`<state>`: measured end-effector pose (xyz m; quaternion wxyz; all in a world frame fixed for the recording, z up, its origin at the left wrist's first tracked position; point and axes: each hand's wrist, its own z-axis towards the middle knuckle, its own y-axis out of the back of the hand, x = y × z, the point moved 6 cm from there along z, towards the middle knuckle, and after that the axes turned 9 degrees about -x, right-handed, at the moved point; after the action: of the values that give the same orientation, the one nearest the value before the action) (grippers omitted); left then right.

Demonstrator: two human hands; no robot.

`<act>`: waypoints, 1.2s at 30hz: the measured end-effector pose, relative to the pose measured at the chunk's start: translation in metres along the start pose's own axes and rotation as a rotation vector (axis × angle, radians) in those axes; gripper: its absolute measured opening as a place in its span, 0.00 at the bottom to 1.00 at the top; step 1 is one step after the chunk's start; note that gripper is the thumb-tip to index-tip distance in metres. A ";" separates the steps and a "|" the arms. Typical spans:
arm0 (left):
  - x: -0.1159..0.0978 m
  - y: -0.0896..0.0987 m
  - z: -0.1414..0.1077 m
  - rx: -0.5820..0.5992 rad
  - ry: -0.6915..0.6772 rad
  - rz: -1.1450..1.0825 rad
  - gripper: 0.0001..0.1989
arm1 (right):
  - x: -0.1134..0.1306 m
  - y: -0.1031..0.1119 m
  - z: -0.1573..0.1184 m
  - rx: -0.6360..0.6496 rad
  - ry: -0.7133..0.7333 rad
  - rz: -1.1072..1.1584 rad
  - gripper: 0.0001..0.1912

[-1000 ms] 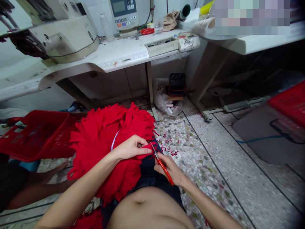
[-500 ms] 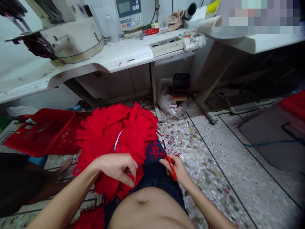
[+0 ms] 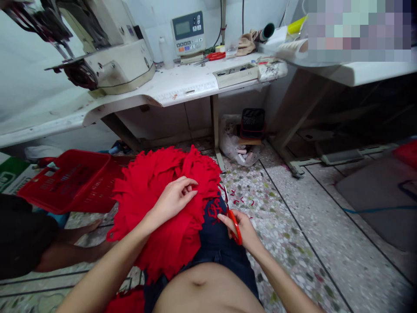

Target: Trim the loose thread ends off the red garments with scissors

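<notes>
A big heap of red fabric pieces (image 3: 176, 243) lies over my lap, on the left thigh. My left hand (image 3: 177, 195) rests on or just above the middle of the heap, its fingers loosely curled and apart, with nothing visible in them. Around the handles of the red-handled scissors (image 3: 235, 227) my right hand (image 3: 243, 228) is closed; the blades point away from me beside the heap's right edge. Short red thread scraps (image 3: 214, 208) lie on the dark trousers (image 3: 211, 239) next to the scissors.
A sewing machine (image 3: 114, 65) and control panel (image 3: 189, 32) stand on the white table (image 3: 182, 89) ahead. At left are a red basket (image 3: 94, 182) and another person's legs (image 3: 71, 252). A plastic bag (image 3: 241, 152) sits under the table; a grey cloth-like bundle (image 3: 374, 195) is at right.
My left hand has moved up and away from the heap's near edge to its middle, and its fingers have loosened. My right hand still holds the scissors. The view has shifted slightly.
</notes>
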<state>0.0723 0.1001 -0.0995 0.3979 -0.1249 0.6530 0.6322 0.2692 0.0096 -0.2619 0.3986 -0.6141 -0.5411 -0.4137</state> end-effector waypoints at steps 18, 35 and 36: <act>0.006 -0.015 0.002 0.143 0.230 -0.369 0.11 | 0.009 0.006 -0.013 0.067 0.009 0.031 0.26; 0.004 -0.035 -0.013 0.058 0.290 -0.617 0.19 | 0.024 0.001 -0.034 0.276 0.217 -0.140 0.25; 0.001 -0.032 -0.014 0.048 0.268 -0.640 0.18 | 0.021 0.000 -0.035 0.297 0.208 -0.170 0.26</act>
<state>0.0878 0.0819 -0.1254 0.4895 -0.3957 0.6418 0.4380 0.2678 -0.0160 -0.2307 0.5021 -0.4545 -0.6021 -0.4228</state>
